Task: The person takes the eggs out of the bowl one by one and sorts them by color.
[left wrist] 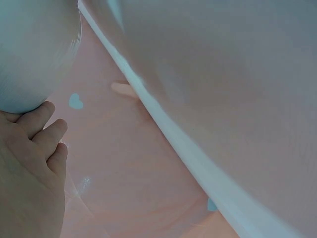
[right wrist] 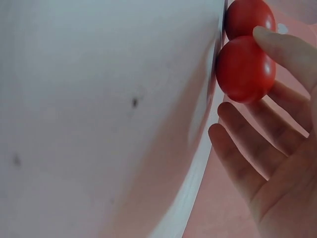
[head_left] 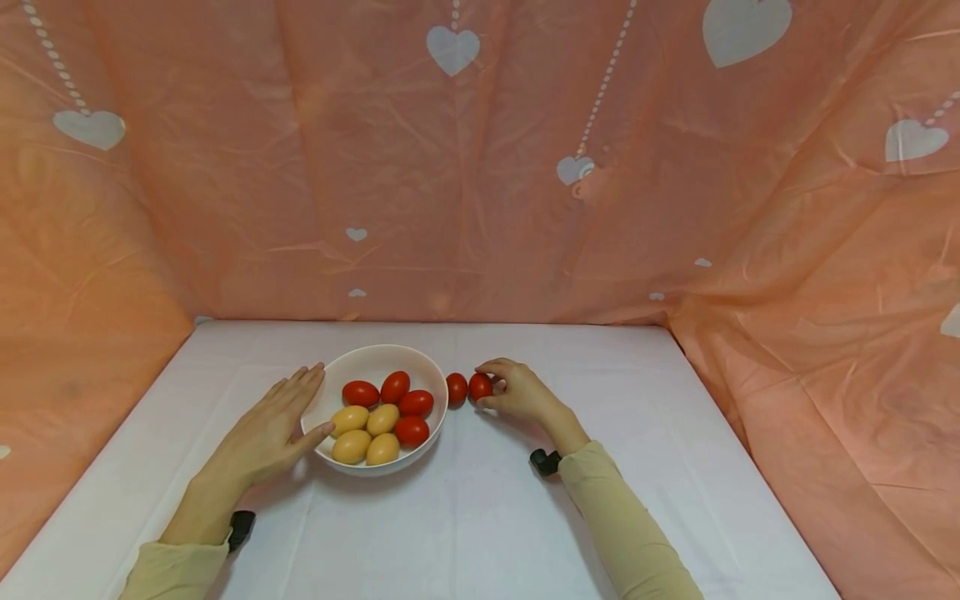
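Observation:
A white bowl (head_left: 318, 400) holds several glossy red tomatoes (head_left: 395, 387) and several yellow egg-shaped pieces (head_left: 351, 447). My left hand (head_left: 262, 437) rests against the bowl's left side with fingers extended, its thumb over the rim. In the left wrist view, the left fingers (left wrist: 43, 119) touch the outside of the bowl (left wrist: 34, 54). To the right of the bowl, two more red tomatoes stand side by side on the table. My right hand (head_left: 528, 398) holds the outer tomato (head_left: 480, 386) between thumb and fingers. The inner tomato (head_left: 456, 389) sits beside the bowl's rim.
A white cloth covers the table (head_left: 495, 517). Behind it and at both sides hang orange-pink curtains (head_left: 480, 183) printed with pale hearts. Each wrist wears a small black camera (head_left: 545, 462).

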`<state>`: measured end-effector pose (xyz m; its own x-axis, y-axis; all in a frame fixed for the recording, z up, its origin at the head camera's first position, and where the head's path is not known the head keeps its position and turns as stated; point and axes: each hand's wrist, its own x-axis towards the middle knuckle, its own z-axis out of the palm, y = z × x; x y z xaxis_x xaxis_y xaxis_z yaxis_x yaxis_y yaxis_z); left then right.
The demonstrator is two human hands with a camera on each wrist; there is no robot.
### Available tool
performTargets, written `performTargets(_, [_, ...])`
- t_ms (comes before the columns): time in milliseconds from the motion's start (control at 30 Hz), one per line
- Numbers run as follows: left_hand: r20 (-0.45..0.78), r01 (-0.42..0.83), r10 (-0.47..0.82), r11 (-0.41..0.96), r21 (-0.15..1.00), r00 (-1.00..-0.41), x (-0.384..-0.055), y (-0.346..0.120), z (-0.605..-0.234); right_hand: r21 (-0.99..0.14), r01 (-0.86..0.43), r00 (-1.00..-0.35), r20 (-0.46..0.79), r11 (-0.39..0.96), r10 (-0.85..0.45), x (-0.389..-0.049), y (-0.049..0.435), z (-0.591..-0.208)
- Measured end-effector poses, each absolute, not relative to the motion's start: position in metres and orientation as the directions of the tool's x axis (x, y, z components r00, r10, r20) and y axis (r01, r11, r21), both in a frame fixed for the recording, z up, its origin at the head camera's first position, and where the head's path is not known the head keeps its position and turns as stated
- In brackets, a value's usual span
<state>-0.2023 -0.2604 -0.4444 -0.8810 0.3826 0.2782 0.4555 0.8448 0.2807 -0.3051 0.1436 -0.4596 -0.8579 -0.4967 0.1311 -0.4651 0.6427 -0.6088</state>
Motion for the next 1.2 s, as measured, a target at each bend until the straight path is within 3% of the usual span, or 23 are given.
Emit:
performTargets(333, [0.28, 0.455, 0.383, 0.847, 0.275, -0.88, -0.203, -0.261, -0.445, -0.616, -0.485, -0.853, 0.175, 0.621, -0.492, -0.304, 0.145, -0.457])
performTargets(667, [0.277, 0.454, 0.382, 0.846, 0.28, -0.882, -0.202, -0.26, -0.445, -0.587, -0.565, -0.823, 0.348, 0.58, -0.449, -0.302, 0.138, -0.448])
performTargets(933, [0.278, 0.456, 0.383, 0.845, 0.28, -0.881, -0.202, -0.261, -0.445, -0.546, -0.651, -0.759, 0.498, 0.528, -0.42, -0.297, 0.117, -0.43])
performTargets(1200, [0.309, 0.481, 0.398, 0.834, 0.269, -0.864, -0.204, -0.261, -0.447, -0.519, -0.726, -0.688, 0.549, 0.452, -0.474, -0.292, 0.09, -0.419])
